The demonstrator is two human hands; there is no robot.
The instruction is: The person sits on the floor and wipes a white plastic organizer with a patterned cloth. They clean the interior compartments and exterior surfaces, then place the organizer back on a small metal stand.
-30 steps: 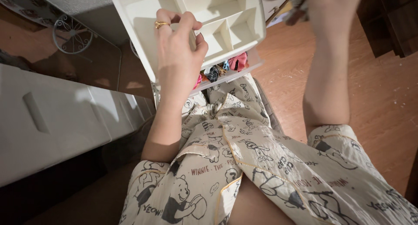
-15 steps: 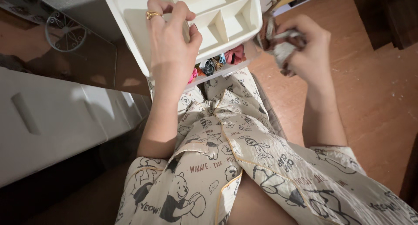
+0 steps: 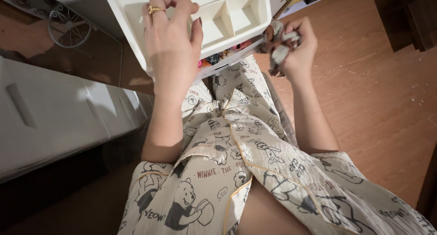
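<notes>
Cream-white plastic forms the divided organiser tray (image 3: 227, 16), which the left hand (image 3: 170, 48) grips at its near edge, fingers curled over the rim into a compartment and thumb pressed against the outer wall. A gold ring (image 3: 154, 9) sits on one finger of that hand. The tray's compartments in view look bare, and it hangs above the person's lap, tilted toward the camera. Just beneath its near edge sits a clear drawer (image 3: 236, 57) with a jumble of coloured hair ties (image 3: 214, 58), pink, dark and orange ones showing through the front. At the tray's right corner the right hand (image 3: 298, 48) is clenched around a bunched brown and pale scrunchie (image 3: 277, 44), fingers closed tight on the fabric, which touches or nearly touches the drawer's corner. Below both arms spreads a cream printed garment (image 3: 246, 171) with cartoon drawings. To the left stands a white drawer unit (image 3: 54, 121) with recessed handles, and wooden flooring (image 3: 378, 98) fills the right side.
</notes>
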